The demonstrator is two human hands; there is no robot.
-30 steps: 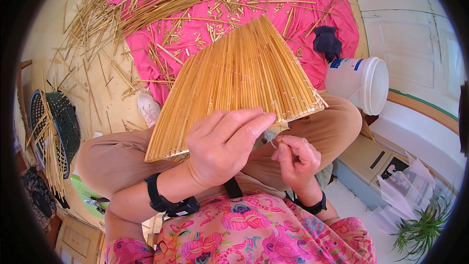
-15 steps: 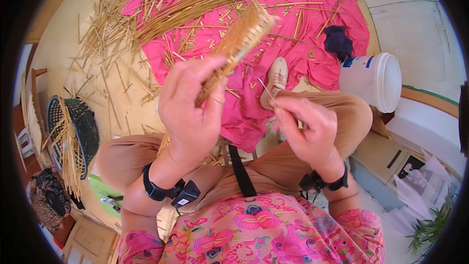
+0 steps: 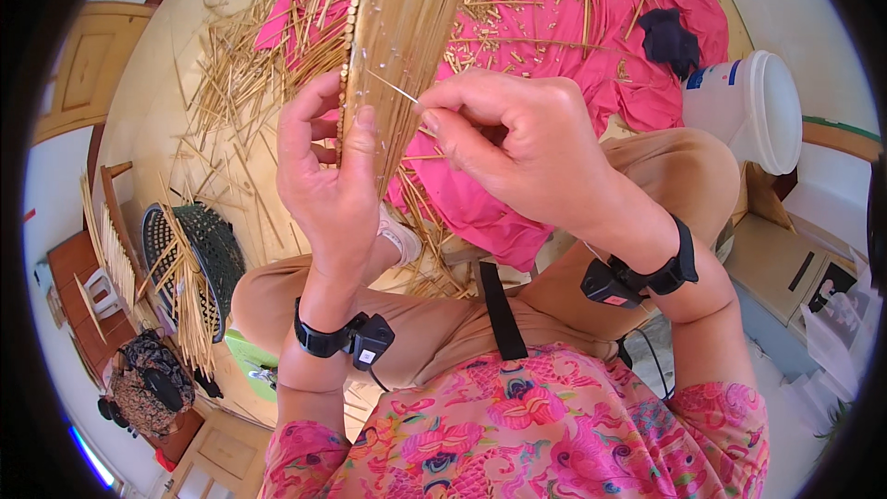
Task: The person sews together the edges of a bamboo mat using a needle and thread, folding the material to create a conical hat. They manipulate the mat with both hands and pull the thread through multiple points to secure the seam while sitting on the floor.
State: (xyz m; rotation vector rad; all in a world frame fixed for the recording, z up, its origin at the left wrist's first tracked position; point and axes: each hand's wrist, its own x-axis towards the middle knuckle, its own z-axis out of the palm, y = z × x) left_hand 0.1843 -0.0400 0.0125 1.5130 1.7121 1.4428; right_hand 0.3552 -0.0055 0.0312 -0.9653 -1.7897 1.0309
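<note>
A flat panel of straw stalks [image 3: 403, 37], laid side by side with round cut ends along its left edge, stands upright in my left hand [image 3: 331, 166]. My left thumb presses its front face and the fingers wrap behind its left side. Between the thumb and forefinger of my right hand [image 3: 517, 134] is a thin needle [image 3: 393, 86]. It slants up and left across the panel's face; whether the tip enters the straw I cannot tell. Small pale bits dot the panel's surface.
Loose stalks [image 3: 245, 83] and cut pieces lie over the floor and a pink cloth [image 3: 499, 208]. A dark basket [image 3: 199, 249] with stalks stands at left. To the right are a white bucket [image 3: 739, 111] and a dark cloth [image 3: 670, 42].
The straw panel has turned from edge-on to face me. My right hand has moved left and up, bringing the needle in front of the panel.
</note>
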